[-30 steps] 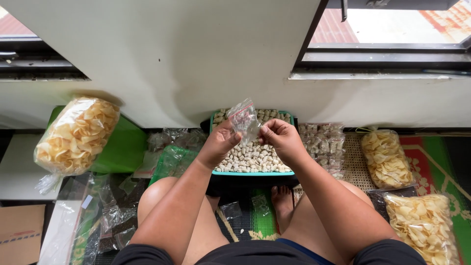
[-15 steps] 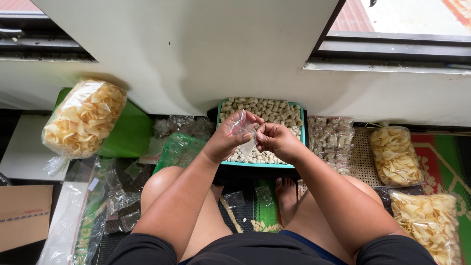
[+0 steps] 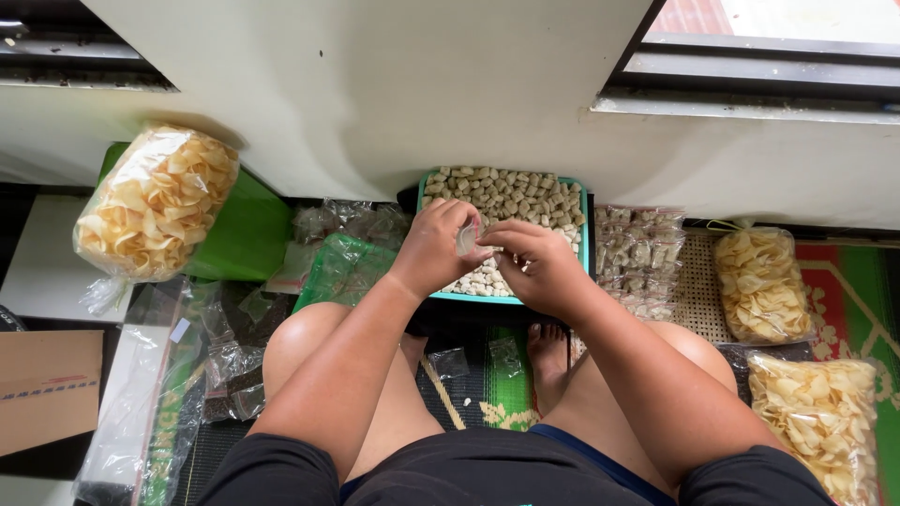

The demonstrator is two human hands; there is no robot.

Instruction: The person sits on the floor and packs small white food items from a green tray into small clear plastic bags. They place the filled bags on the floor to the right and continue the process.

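Your left hand (image 3: 439, 248) and right hand (image 3: 536, 267) meet over the near edge of the tray (image 3: 585, 220), both pinching a small clear bag (image 3: 467, 237) between fingertips, held right above the snack pieces (image 3: 506, 194) so spills land back in. Filled packets (image 3: 637, 253) sit just right; chip bags (image 3: 155, 201) lie farther out.

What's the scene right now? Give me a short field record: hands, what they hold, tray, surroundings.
left hand: over the tray, pinching a small clear bag
right hand: over the tray, fingers on the same bag
small clear bag: between both hands, mostly hidden; contents cannot be told
tray: teal, holds pale snack pieces
left side: large bag of chips on a green surface
right side: stack of small filled packets, two more chip bags
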